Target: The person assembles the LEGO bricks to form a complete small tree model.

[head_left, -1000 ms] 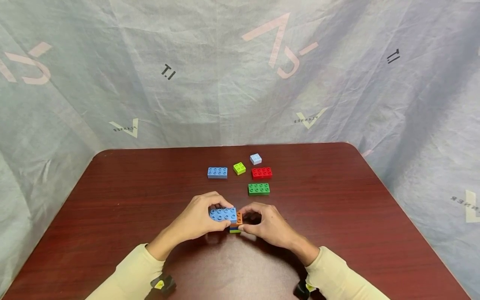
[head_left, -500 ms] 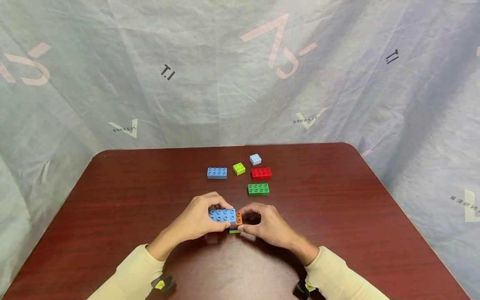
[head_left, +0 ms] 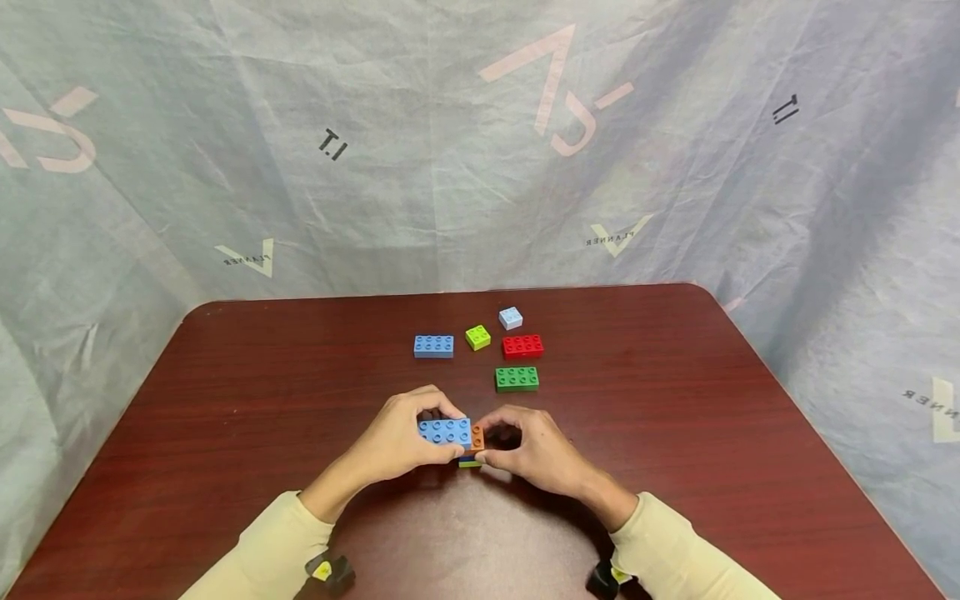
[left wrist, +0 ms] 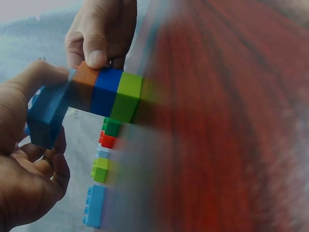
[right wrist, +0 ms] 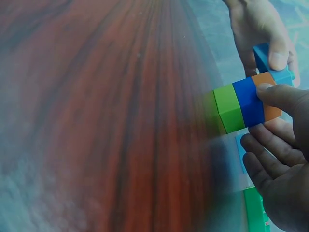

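A short stack stands on the table, with a lime green brick [left wrist: 128, 96] at the bottom, a dark blue brick [left wrist: 105, 92] in the middle and an orange brick [head_left: 477, 437] above. Across the top lies a light blue eight-stud brick [head_left: 444, 432], jutting out to the left and leaving the orange brick's right studs bare. My left hand [head_left: 401, 437] pinches the light blue brick between thumb and fingers. From the right, my right hand [head_left: 536, 450] grips the orange brick, its thumb reaching the dark blue one in the right wrist view.
Beyond the hands lie loose bricks: a green one [head_left: 517, 379], a red one [head_left: 522, 346], a second blue one [head_left: 433, 347], a small lime one [head_left: 477, 337] and a small pale blue one [head_left: 511, 317]. A grey printed cloth [head_left: 435, 167] hangs behind the dark red table [head_left: 300, 350].
The light blue brick sits very slightly lower over the orange one than a second ago. Both hands keep almost the same place and hold.
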`<state>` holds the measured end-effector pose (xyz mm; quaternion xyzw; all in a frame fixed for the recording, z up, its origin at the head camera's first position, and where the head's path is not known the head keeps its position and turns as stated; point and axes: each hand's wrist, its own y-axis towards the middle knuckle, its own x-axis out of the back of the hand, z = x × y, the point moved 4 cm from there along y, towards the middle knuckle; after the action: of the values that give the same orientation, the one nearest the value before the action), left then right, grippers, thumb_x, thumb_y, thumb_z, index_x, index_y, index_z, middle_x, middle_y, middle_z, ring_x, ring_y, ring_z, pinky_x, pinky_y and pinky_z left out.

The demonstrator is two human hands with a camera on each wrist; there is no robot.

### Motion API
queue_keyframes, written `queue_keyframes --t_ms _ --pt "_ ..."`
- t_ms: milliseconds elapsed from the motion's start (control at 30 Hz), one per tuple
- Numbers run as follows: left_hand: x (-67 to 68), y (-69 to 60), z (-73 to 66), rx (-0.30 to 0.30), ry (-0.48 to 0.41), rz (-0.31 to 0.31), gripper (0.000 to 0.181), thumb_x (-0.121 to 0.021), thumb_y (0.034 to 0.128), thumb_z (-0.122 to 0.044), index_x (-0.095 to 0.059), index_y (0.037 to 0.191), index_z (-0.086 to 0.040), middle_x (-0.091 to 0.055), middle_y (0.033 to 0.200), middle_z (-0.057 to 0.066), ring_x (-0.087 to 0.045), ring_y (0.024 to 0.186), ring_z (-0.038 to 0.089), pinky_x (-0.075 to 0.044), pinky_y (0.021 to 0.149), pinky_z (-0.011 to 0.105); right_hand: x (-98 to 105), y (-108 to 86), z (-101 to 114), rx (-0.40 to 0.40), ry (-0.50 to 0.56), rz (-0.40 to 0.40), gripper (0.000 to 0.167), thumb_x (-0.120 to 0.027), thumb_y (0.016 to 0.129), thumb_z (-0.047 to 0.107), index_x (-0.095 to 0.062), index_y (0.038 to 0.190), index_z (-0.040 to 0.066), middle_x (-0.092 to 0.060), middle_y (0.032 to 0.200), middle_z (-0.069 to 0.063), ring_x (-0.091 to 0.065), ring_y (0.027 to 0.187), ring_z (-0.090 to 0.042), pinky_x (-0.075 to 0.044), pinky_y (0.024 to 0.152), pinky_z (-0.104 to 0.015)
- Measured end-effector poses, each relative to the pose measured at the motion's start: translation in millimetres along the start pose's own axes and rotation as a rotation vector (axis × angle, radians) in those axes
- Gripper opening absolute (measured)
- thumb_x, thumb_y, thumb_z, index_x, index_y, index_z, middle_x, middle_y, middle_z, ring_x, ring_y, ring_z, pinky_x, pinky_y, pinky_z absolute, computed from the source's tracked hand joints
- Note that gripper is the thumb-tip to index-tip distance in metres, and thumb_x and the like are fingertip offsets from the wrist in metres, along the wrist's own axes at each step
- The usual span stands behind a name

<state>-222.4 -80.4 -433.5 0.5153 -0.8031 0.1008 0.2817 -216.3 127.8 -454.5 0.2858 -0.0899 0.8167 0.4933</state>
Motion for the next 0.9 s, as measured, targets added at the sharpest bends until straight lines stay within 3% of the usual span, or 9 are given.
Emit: queue_keyframes --t_ms 400,633,900 --pt "-1.9 -0.5 2.1 -0.023 0.019 -0.029 0.029 -0.091 0.0753 -0.023 -0.075 0.098 -0.031 -0.068 0.098 -0.014 -0.063 0.089 0.008 -0.055 0.077 0.024 0.7 0.7 1.9 0.002 -0.006 0.006 0.027 -0.084 0.086 0.017 -0.074 0.111 0.016 -0.075 0.101 0.003 -0.071 0.090 -0.014 -0.059 0.078 -0.030" --pt "-3.7 0.3 -1.1 -0.016 0.031 -0.020 0.027 -0.090 0.0770 -0.023 -0.075 0.099 -0.028 -0.067 0.099 -0.012 -0.062 0.087 0.008 -0.055 0.072 0.023 2.1 -0.1 1.2 0.004 -0.005 0.005 0.027 -0.084 0.086 0.017 -0.074 0.110 0.016 -0.075 0.101 0.003 -0.071 0.090 -0.015 -0.060 0.078 -0.030" --pt "1.3 -8.0 -0.7 -0.020 0.076 -0.043 0.034 -0.091 0.0780 -0.030 -0.074 0.107 -0.033 -0.065 0.099 -0.015 -0.061 0.087 0.007 -0.053 0.075 0.023 0.4 1.2 0.7 -0.013 -0.017 0.013 0.027 -0.085 0.086 0.019 -0.074 0.111 0.017 -0.075 0.102 0.004 -0.072 0.091 -0.017 -0.059 0.077 -0.030"
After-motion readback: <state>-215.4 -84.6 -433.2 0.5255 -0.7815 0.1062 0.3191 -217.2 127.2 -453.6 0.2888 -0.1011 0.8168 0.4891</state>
